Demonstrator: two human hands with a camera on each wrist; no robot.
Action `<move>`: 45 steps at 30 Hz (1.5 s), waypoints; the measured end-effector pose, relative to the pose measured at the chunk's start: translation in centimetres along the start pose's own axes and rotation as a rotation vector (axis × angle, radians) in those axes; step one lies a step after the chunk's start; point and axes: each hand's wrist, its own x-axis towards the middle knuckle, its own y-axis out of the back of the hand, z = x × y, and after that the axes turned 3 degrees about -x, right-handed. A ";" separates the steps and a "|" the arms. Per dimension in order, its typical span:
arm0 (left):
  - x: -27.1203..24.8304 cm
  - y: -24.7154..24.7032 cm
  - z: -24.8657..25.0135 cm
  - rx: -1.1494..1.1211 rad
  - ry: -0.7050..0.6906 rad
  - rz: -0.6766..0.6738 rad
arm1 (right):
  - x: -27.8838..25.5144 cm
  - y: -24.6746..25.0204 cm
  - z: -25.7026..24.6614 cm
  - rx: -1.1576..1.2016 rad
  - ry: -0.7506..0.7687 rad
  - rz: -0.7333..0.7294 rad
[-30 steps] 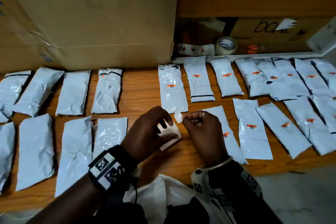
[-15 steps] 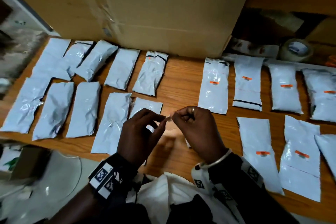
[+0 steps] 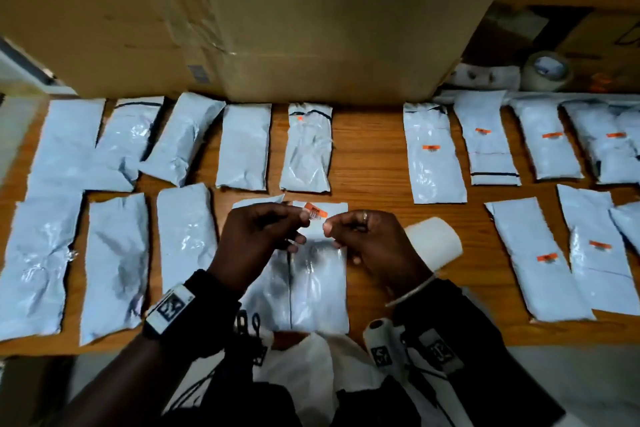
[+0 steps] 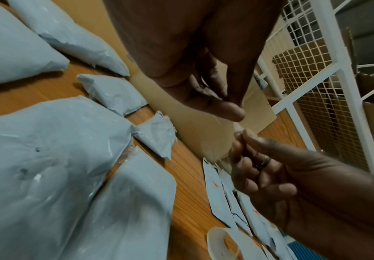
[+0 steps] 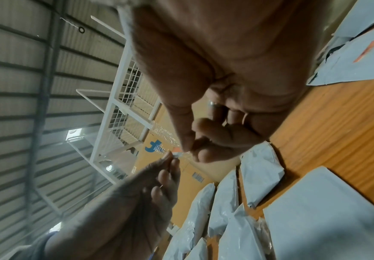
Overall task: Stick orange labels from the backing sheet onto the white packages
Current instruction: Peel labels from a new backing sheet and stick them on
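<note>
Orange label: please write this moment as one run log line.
left hand: pinches orange label | right hand: pinches label's other end | label: above unlabelled white package, not stuck yet

Dim, warm light; glare on plastic, wide-angle edge bending, wrist views motion-blurred.

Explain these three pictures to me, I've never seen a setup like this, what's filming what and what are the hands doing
No machine here: a person wears three cameras. The wide picture comes from the head, looking down; the other two sit on the wrists, looking along the fingers. On the wooden table lie rows of white packages; those on the person's right already carry orange labels. A large cardboard box stands behind. The left hand and right hand pinch one orange label between them, above an unlabelled package. The curled backing sheet sits by the right hand.
</note>
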 end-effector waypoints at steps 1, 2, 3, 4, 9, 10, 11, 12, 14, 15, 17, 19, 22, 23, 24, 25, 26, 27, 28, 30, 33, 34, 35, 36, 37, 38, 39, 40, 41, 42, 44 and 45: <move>0.2 0.4 -0.1 -0.013 0.017 -0.014 | -0.1 -0.6 0.1 0.020 -0.014 0.040; 0.4 0.6 -0.2 -0.024 0.033 -0.023 | -0.1 -1.0 0.1 0.050 -0.031 0.079; 0.6 0.8 -0.3 -0.029 0.048 -0.031 | -0.1 -1.3 0.1 0.084 -0.054 0.111; 0.8 0.9 -0.4 -0.033 0.063 -0.043 | -0.1 -1.4 0.3 0.113 -0.078 0.136; 1.5 0.7 -1.3 -0.042 0.100 -0.099 | -0.2 -1.9 0.4 0.051 -0.111 0.196; 1.6 0.5 -1.4 -0.042 0.108 -0.101 | 0.0 -1.8 0.4 0.049 -0.102 0.220; 1.5 0.3 -1.5 -0.043 0.117 -0.102 | 0.1 -1.7 0.5 0.040 -0.098 0.239; 1.6 0.1 -1.6 -0.040 0.128 -0.101 | 0.3 -1.6 0.7 0.026 -0.093 0.248; 1.8 0.0 -2.0 -0.020 0.166 -0.087 | 1.0 -1.6 1.5 -0.021 -0.087 0.253; 2.0 0.1 -2.4 -0.009 0.197 -0.073 | 1.4 -1.8 2.1 -0.045 -0.094 0.248; 2.2 0.2 -3.2 0.003 0.273 -0.042 | 2.3 -2.3 3.6 -0.082 -0.112 0.220; 2.1 0.4 -4.2 0.018 0.353 -0.024 | 3.1 -2.9 5.3 -0.129 -0.141 0.177; 1.9 0.9 -5.9 0.060 0.440 -0.027 | 3.2 -3.6 7.5 -0.174 -0.174 0.152; 1.8 1.1 -6.4 0.064 0.455 -0.026 | 3.1 -3.9 8.2 -0.158 -0.190 0.159; 1.8 1.3 -6.8 0.070 0.463 -0.023 | 3.1 -4.1 8.8 -0.145 -0.209 0.161; 1.8 1.4 -7.2 0.078 0.467 -0.017 | 3.0 -4.3 9.2 -0.142 -0.227 0.154; 1.7 1.5 -7.6 0.087 0.468 -0.009 | 3.0 -4.5 9.5 -0.156 -0.243 0.148; 1.5 1.6 -7.8 0.095 0.469 0.001 | 3.0 -4.6 9.8 -0.177 -0.248 0.144; 1.4 1.5 -8.1 0.102 0.469 0.013 | 3.0 -4.7 10.0 -0.191 -0.246 0.150; 1.2 1.4 -8.5 0.123 0.463 0.026 | 2.9 -4.8 10.3 -0.204 -0.224 0.171; 1.1 1.3 -8.6 0.149 0.436 0.030 | 2.6 -4.7 10.4 -0.192 -0.148 0.199; 1.1 1.3 -8.6 0.145 0.425 0.035 | 2.6 -4.6 10.4 -0.179 -0.126 0.207; 1.1 1.3 -8.6 0.144 0.419 0.042 | 2.6 -4.5 10.5 -0.175 -0.113 0.206; 1.1 1.3 -8.5 0.148 0.416 0.050 | 2.5 -4.5 10.6 -0.181 -0.102 0.198; 1.0 1.2 -8.4 0.152 0.416 0.056 | 2.5 -4.5 10.7 -0.194 -0.098 0.184; 0.9 1.2 -8.4 0.158 0.416 0.063 | 2.5 -4.5 10.8 -0.206 -0.098 0.171; 0.8 1.2 -8.3 0.166 0.417 0.066 | 2.5 -4.6 10.8 -0.214 -0.096 0.167; 0.7 1.2 -8.3 0.171 0.418 0.071 | 2.5 -4.6 10.8 -0.222 -0.086 0.175; 0.6 1.2 -8.2 0.169 0.415 0.079 | 2.5 -4.6 10.8 -0.232 -0.072 0.196; 0.6 1.2 -8.1 0.159 0.409 0.090 | 2.5 -4.5 10.9 -0.243 -0.060 0.221; 0.7 1.2 -8.0 0.115 0.393 0.098 | 2.6 -4.0 11.0 -0.235 -0.062 0.226; 0.8 1.1 -8.0 0.082 0.387 0.086 | 2.6 -3.8 11.0 -0.212 -0.071 0.208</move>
